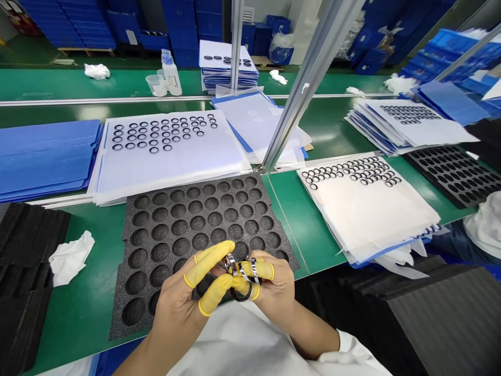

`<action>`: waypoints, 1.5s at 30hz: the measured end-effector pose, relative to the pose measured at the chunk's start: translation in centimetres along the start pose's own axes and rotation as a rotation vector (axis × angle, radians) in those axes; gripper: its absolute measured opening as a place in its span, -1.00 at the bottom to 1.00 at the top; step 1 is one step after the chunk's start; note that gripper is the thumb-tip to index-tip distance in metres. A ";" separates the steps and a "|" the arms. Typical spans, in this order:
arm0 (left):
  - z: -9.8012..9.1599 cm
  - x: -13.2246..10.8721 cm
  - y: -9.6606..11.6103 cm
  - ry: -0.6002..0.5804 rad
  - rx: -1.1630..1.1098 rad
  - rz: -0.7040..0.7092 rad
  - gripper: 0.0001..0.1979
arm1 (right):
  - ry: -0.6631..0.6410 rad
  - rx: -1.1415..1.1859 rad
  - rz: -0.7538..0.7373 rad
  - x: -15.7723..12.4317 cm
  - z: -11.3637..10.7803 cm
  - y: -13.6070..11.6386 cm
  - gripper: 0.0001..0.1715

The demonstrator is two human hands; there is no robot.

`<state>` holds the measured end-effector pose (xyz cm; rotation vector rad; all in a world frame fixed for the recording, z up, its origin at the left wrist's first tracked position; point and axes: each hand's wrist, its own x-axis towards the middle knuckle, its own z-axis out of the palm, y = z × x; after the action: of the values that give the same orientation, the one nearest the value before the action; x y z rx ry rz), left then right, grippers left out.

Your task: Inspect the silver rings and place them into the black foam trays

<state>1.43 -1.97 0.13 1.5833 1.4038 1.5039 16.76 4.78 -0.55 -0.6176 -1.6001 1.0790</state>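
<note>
Yellow finger cots cover several fingertips of both hands. My left hand [195, 292] pinches a shiny ring [231, 265] between thumb and fingers. Against it, my right hand [272, 284] holds several rings [255, 270], black and silver, around and between its fingers; one dark ring hangs lowest. Both hands meet over the near edge of a black foam tray [213, 235] with rows of round pockets. The pockets that show hold no rings. Behind the tray, a white sheet stack [172, 156] bears rows of black rings.
At the right lies another sheet stack [371, 214] with rings. A metal post [303, 94] rises behind the tray. A crumpled white cloth [72, 258] and black foam stack [23, 292] are at left. A bottle [171, 75] stands farther back. Part of a person [485, 224] shows at right.
</note>
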 end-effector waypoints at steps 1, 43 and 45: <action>0.0 0.0 0.1 0.010 -0.001 -0.008 -0.55 | 0.002 0.011 0.009 0.0 0.0 0.0 -0.74; 0.2 -1.2 -0.7 0.173 -0.093 -0.079 -0.66 | 0.031 0.522 0.737 1.5 0.2 -0.3 -0.62; 0.2 -1.3 -0.7 0.181 -0.086 -0.089 -0.68 | 0.011 0.521 0.730 1.5 0.2 -0.3 -0.62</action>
<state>1.62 -2.92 -1.08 1.3442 1.4658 1.6643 16.15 5.80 0.40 -0.8625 -1.0082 1.9380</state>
